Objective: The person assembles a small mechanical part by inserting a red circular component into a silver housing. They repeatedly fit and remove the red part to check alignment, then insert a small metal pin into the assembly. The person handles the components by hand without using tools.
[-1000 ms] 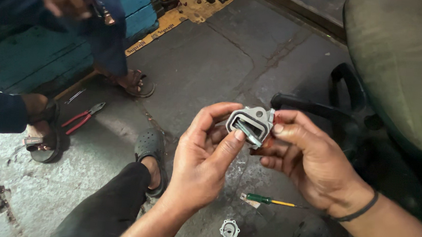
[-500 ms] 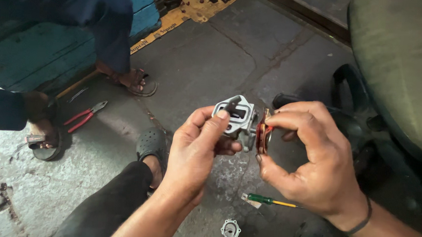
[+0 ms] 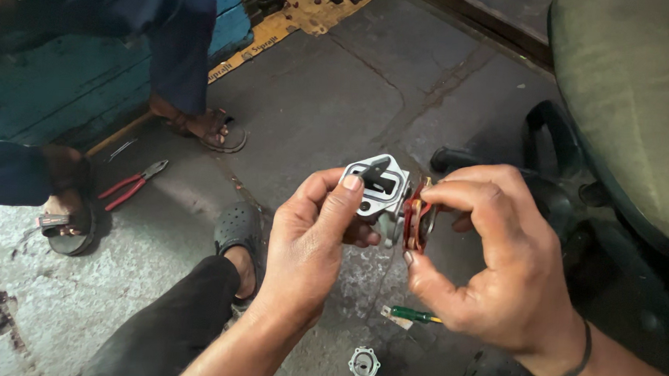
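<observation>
a: holding up a small grey metal part [image 3: 376,189], that's what the left hand [image 3: 313,236] does. the thumb and fingers pinch it on its left side.

b: and the other hand?

a: the right hand [image 3: 491,257] has its fingers curled around a thin red piece [image 3: 417,217]. it grips that piece by the edges, and the piece sits right against the right side of the metal part.

b: where is all this?

a: up in the air, over a grey stone floor [image 3: 316,95], in the middle between both hands.

b: what lies on the floor?

a: just below the hands there is a little green screwdriver [image 3: 413,315]. lower down sits a small round metal bit [image 3: 363,363]. off to the left lie red pliers [image 3: 130,185].

b: any feet?

a: yes. the person's own foot is in a dark clog [image 3: 238,232], under the left hand. another person sits at the top left in blue trousers [image 3: 178,35], with a sandal [image 3: 215,131] on one foot and a sandal on the other, near the pliers.

b: and on the right?

a: a big green cushion [image 3: 629,97] of a chair, well apart from the hands.
</observation>
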